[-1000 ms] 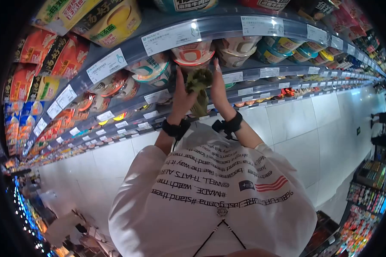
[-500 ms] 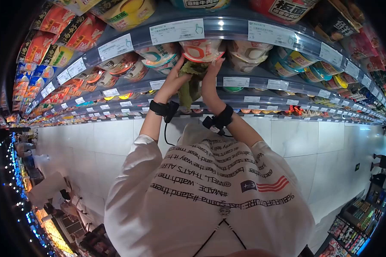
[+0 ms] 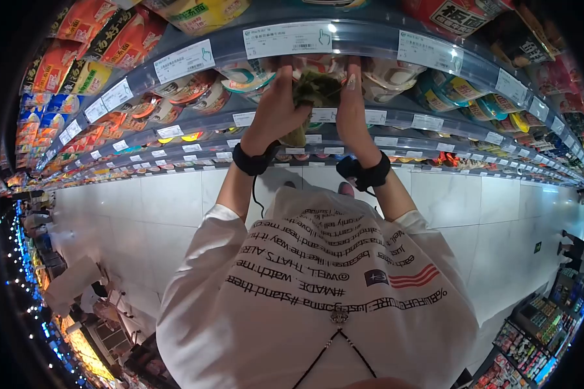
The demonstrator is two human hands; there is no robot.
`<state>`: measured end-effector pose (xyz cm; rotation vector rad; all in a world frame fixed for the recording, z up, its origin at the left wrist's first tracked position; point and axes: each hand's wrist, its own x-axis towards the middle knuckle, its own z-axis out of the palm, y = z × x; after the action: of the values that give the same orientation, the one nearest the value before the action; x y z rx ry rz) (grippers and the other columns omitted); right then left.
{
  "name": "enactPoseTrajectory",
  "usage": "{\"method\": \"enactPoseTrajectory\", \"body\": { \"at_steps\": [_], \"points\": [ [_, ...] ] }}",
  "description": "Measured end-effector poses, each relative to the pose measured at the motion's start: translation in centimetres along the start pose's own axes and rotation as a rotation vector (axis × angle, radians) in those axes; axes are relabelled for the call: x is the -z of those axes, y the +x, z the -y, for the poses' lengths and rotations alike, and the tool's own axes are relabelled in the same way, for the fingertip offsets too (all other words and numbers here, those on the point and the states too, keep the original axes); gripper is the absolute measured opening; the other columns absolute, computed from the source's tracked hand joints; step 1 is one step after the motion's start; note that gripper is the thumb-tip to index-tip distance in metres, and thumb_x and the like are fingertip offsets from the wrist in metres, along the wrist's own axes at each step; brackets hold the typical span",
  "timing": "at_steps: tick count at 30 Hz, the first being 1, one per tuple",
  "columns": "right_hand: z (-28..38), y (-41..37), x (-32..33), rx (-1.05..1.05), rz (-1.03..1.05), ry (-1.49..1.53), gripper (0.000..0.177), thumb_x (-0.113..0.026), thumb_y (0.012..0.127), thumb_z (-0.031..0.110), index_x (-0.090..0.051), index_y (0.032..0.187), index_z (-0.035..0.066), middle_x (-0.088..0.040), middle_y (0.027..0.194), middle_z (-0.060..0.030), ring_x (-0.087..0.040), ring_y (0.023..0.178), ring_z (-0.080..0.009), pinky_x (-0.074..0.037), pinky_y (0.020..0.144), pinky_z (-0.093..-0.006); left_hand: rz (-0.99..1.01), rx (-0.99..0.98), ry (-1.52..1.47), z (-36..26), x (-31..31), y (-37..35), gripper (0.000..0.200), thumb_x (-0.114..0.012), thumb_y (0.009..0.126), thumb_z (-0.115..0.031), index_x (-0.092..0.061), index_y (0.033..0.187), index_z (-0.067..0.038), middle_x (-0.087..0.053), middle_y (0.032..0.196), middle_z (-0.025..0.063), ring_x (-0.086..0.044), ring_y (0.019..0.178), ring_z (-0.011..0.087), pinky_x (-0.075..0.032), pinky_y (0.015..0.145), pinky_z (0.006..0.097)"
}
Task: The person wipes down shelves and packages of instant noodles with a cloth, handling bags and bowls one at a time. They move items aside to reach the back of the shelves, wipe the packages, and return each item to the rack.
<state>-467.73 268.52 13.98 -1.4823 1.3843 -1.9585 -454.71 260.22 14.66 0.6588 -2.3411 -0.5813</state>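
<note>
My left hand (image 3: 276, 107) reaches under the shelf edge, its thumb closed on a crumpled green cloth (image 3: 315, 87) that hangs down past the palm. Between my two hands sits a pale instant noodle tub (image 3: 310, 65), partly covered by the cloth and the shelf edge above. Along the tub's right side press the straight fingers of my right hand (image 3: 352, 113); their tips are hidden. Other noodle tubs flank it: a white and teal one (image 3: 246, 79) at left, a whitish one (image 3: 389, 79) at right. Black straps circle both wrists.
The upper shelf edge (image 3: 363, 45) with price labels runs close above my hands and carries more noodle packs (image 3: 457, 16). Lower shelf rows hold more packaged goods. Pale floor tiles (image 3: 435, 201) lie below. A person (image 3: 97, 298) is at the far left.
Both hands have moved forward, deeper under the shelf edge and slightly right, with the tub between them now farther back. The green cloth moved along with the left hand.
</note>
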Motion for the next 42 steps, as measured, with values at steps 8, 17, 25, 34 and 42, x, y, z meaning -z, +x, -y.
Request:
{"method": "enactPoseTrajectory", "body": {
  "at_steps": [8, 17, 25, 34, 42],
  "points": [
    [-4.4, -2.8, 4.0, -0.165, 0.024, 0.257, 0.054, -0.019, 0.094, 0.038, -0.023, 0.134, 0.002, -0.028, 0.136, -0.0123, -0.025, 0.127, -0.0202, -0.021, 0.101, -0.0288, 0.094, 0.087, -0.137, 0.8, 0.2, -3.5, 0.091, -0.059, 0.063, -0.009, -0.005, 0.135, -0.001, -0.030, 0.129, 0.0271, -0.043, 0.109, 0.0415, -0.042, 0.085, 0.0391],
    [-4.2, -4.9, 0.6, -0.432, 0.076, 0.271, 0.054, -0.018, 0.094, 0.038, -0.010, 0.138, 0.009, -0.007, 0.144, -0.0042, -0.009, 0.132, -0.0189, -0.011, 0.105, -0.0330, 0.101, 0.257, -0.465, 3.0, -4.5, -5.2, 0.080, -0.056, 0.069, -0.010, -0.011, 0.136, -0.004, -0.037, 0.127, 0.0247, -0.045, 0.113, 0.0321, -0.038, 0.091, 0.0353],
    [-3.8, -6.0, 1.9, -0.354, -0.021, 0.102, 0.051, -0.017, 0.095, 0.028, -0.014, 0.133, -0.006, -0.016, 0.140, -0.0173, -0.015, 0.131, -0.0233, -0.012, 0.105, -0.0305, 0.037, 0.355, -0.441, 1.5, -2.0, -4.7, 0.078, -0.057, 0.070, -0.011, -0.013, 0.134, 0.002, -0.046, 0.117, 0.0238, -0.049, 0.107, 0.0317, -0.039, 0.089, 0.0326],
    [-7.5, -4.9, -1.1, -0.439, -0.035, 0.161, 0.049, -0.018, 0.094, 0.026, -0.010, 0.136, 0.002, -0.011, 0.142, -0.0103, -0.012, 0.131, -0.0206, -0.010, 0.105, -0.0297, 0.078, 0.321, -0.492, 5.1, -6.9, -3.4, 0.083, -0.060, 0.071, -0.013, -0.009, 0.134, 0.003, -0.046, 0.119, 0.0196, -0.047, 0.109, 0.0246, -0.037, 0.090, 0.0291],
    [-5.7, -6.0, -1.8, -0.424, -0.091, 0.093, 0.049, -0.020, 0.093, 0.021, -0.010, 0.135, -0.003, -0.012, 0.141, -0.0160, -0.011, 0.131, -0.0252, -0.009, 0.105, -0.0326, 0.206, 0.358, -0.457, 2.4, -2.7, -3.7, 0.081, -0.058, 0.070, -0.011, -0.010, 0.135, 0.000, -0.036, 0.128, 0.0229, -0.042, 0.115, 0.0313, -0.036, 0.092, 0.0326]
  ]
}}
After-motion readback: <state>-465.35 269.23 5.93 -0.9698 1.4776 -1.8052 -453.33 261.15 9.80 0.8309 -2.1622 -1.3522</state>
